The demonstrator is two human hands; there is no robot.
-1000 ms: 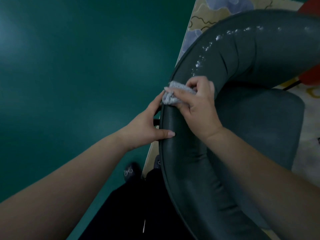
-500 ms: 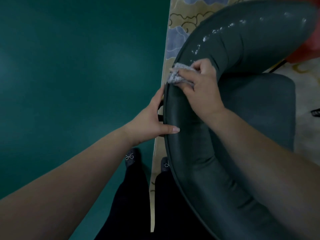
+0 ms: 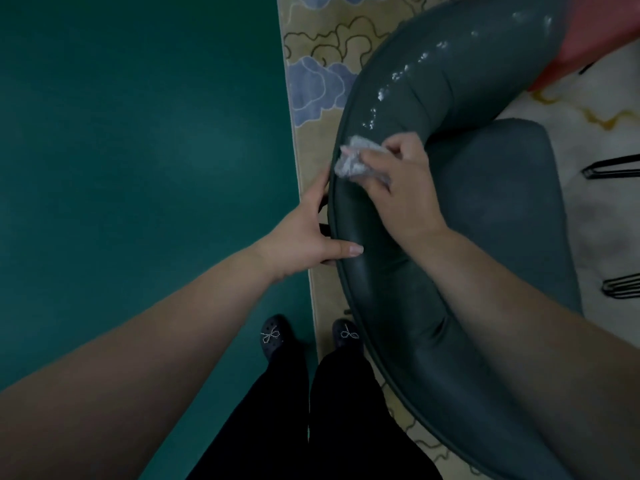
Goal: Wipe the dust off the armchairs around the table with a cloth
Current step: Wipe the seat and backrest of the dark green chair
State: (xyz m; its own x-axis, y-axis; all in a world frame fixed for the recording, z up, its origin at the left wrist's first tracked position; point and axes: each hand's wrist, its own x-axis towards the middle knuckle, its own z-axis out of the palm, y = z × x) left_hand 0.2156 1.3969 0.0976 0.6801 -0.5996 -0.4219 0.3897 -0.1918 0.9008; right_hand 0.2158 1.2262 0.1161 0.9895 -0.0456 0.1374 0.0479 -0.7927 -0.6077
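The right hand, gripping the bunched cloth, has slid further along the armchair rim toward the unwiped far curve. The left hand still clasps the rim's outer edge, steadying it.

The armchair is dark grey-green with shiny white glints on its far curve. The cloth is pale grey. The floor on the left is plain teal. The rug is beige with blue clouds and brown curling lines. The shoes are dark with small silver bows.
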